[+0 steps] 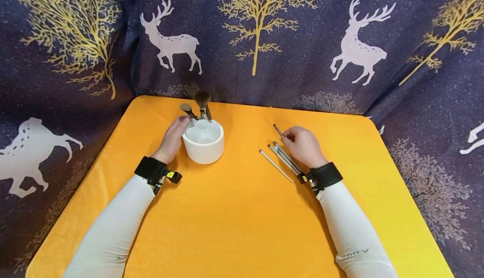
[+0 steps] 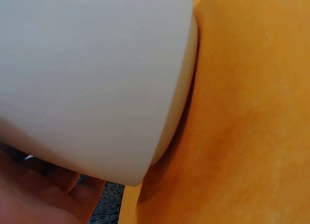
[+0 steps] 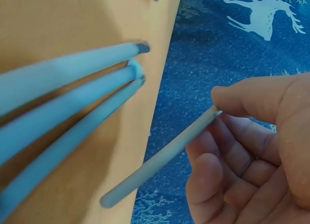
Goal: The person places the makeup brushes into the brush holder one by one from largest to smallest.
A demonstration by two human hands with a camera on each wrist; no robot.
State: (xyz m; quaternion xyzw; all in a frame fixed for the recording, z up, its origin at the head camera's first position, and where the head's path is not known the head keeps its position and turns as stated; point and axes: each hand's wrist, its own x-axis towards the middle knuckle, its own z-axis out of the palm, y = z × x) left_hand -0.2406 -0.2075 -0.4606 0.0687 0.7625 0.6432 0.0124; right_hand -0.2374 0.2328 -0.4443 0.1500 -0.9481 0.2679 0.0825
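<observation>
A white round brush holder (image 1: 204, 150) with divided compartments stands at the left of the table, also filling much of the left wrist view as a smooth white wall (image 2: 97, 79). My left hand (image 1: 172, 139) rests along its left side, fingers extended to the rim. Makeup brushes, one dark and fluffy (image 1: 202, 99) and one with a paler head (image 1: 186, 108), stand in its rear compartments. My right hand (image 1: 302, 145) pinches a thin makeup brush (image 3: 160, 158) between thumb and fingers; its dark tip points up and left in the head view.
Several slim makeup brushes (image 1: 286, 159) lie together beside the right hand, with a separate one (image 1: 276, 166) to their left. The orange cloth-covered table (image 1: 234, 219) meets a dark curtain (image 1: 280, 80) printed with deer and trees at its back edge.
</observation>
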